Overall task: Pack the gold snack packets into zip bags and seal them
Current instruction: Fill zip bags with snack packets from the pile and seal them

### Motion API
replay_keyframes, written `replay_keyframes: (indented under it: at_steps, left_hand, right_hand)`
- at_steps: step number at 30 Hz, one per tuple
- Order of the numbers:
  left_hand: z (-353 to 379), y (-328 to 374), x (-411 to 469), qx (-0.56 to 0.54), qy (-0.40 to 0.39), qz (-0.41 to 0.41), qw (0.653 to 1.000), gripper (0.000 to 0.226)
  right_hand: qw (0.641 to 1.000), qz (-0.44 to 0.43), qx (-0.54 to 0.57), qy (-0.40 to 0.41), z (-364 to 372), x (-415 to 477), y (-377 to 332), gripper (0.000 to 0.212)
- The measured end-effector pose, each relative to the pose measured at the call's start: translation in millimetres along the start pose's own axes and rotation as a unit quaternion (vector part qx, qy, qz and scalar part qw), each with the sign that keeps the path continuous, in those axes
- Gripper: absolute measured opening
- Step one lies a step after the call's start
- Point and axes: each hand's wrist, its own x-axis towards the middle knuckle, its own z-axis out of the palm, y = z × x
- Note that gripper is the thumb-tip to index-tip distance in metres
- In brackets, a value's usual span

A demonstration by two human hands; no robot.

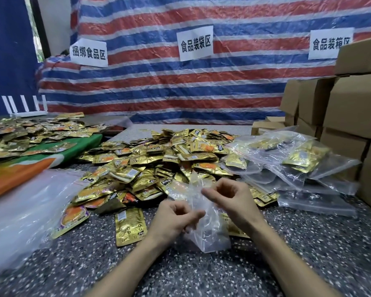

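A big heap of gold snack packets (pixel 159 159) covers the middle of the speckled table (pixel 94 264). Just in front of it, both hands hold up one clear zip bag (pixel 210 228) with nothing visible inside. My left hand (pixel 176 217) pinches the bag's left edge between thumb and fingers. My right hand (pixel 229 198) pinches its upper edge, fingers curled. A single gold packet (pixel 130 226) lies flat just left of my left wrist.
Filled zip bags (pixel 298 166) are stacked at the right, beside cardboard boxes (pixel 347 116). A pile of clear plastic bags (pixel 26 213) lies at the left. More gold packets (pixel 30 133) sit on a green and orange sheet at far left. A striped tarp hangs behind.
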Motion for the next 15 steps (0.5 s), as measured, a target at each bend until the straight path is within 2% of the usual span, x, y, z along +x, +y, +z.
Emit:
replay_keyframes:
  at_steps: [1,3,6,9,13,15]
  left_hand:
    - [1,0,-1,0.004,-0.011,0.008,1.000,0.032]
    - [1,0,-2,0.001,-0.021,0.017,1.000,0.032]
    - [-1,3,-1,-0.025,-0.001,0.008,1.000,0.031]
    - [-4,4,-1,-0.060,0.028,0.002,0.998,0.030]
    - [0,6,-5,-0.023,-0.044,0.034,0.998,0.025]
    - [0,6,-5,-0.008,-0.055,0.037,0.998,0.024]
  right_hand:
    - [0.999,0.020,-0.021,-0.034,1,0,0,0.043]
    - [0.992,0.051,-0.064,-0.097,2,-1,0,0.031]
    - [0.989,0.078,-0.068,-0.106,-3,0,-3,0.017]
    - [0.994,0.081,-0.036,-0.070,-7,0,-7,0.022]
    - [0.986,0.108,-0.053,-0.118,3,-3,-7,0.045]
    - [0.982,0.106,-0.052,-0.147,3,-3,-6,0.036]
